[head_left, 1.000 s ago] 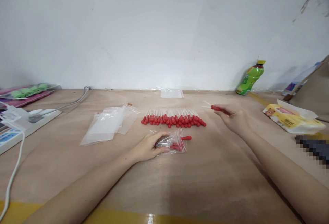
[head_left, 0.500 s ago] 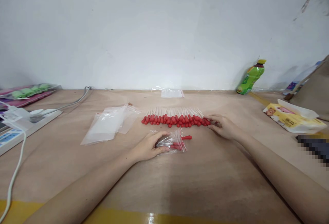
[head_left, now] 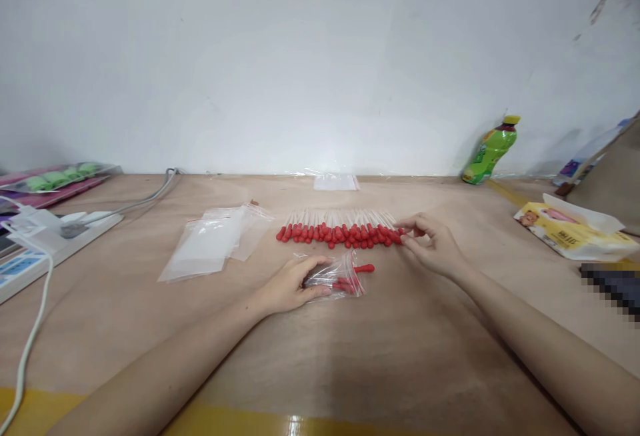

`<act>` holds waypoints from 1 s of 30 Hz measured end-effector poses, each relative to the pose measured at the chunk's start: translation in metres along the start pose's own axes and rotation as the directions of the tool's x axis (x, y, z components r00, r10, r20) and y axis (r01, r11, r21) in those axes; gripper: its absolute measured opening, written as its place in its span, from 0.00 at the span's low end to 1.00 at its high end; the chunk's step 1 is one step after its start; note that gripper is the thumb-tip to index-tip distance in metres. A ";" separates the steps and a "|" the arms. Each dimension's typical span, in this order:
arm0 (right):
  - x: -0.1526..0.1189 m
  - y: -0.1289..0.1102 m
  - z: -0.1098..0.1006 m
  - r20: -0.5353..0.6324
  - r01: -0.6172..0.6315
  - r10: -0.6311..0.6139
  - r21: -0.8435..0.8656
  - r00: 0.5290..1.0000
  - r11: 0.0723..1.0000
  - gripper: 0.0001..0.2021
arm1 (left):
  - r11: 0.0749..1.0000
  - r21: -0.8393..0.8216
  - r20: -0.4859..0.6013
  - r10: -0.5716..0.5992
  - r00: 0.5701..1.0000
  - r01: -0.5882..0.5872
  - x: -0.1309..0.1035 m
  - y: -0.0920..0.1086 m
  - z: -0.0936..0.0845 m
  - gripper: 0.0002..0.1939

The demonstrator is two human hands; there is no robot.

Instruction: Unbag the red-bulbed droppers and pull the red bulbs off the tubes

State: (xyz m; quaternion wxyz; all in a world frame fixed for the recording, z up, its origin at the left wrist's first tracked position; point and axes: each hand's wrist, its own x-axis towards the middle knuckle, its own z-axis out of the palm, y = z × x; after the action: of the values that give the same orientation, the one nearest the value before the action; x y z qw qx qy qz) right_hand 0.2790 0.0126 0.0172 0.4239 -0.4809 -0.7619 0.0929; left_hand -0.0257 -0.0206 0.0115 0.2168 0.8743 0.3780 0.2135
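Droppers (head_left: 340,232) with red bulbs lie in a tidy row across the middle of the wooden table (head_left: 400,356), their clear stems pointing toward the far wall. At the row's right end, the right hand (head_left: 434,247) has its fingertips pinched on the last dropper. Nearer, the left hand (head_left: 290,284) rests flat, fingers curled on a small clear bag (head_left: 336,277) with a few droppers inside, one red bulb poking out to the right. Empty bags (head_left: 213,243) lie left of the row; a green bottle (head_left: 491,150) leans against the wall far right.
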 end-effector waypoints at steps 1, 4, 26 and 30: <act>-0.002 -0.011 0.004 0.041 0.006 -0.008 0.043 0.999 0.999 0.09 | 1.000 -0.004 0.001 0.003 1.000 -0.003 0.000 0.000 0.000 0.24; -0.010 -0.036 0.016 0.203 0.032 -0.054 0.112 0.978 0.993 0.07 | 1.000 -0.023 0.005 0.006 1.000 -0.006 0.000 0.001 0.000 0.25; -0.012 -0.073 0.045 0.535 0.012 -0.145 0.245 0.832 0.970 0.06 | 0.999 -0.023 0.009 0.044 0.999 -0.043 0.001 0.004 -0.001 0.22; -0.014 -0.076 0.041 0.611 -0.050 -0.078 0.190 0.788 0.981 0.07 | 0.999 -0.009 0.019 0.054 0.998 -0.054 0.001 0.003 0.001 0.23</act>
State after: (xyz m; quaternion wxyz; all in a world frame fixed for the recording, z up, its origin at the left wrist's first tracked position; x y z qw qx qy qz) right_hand 0.2017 -0.0273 0.0253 0.1986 -0.3746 -0.8489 0.3156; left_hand -0.0231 -0.0219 0.0130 0.2185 0.8853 0.3513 0.2124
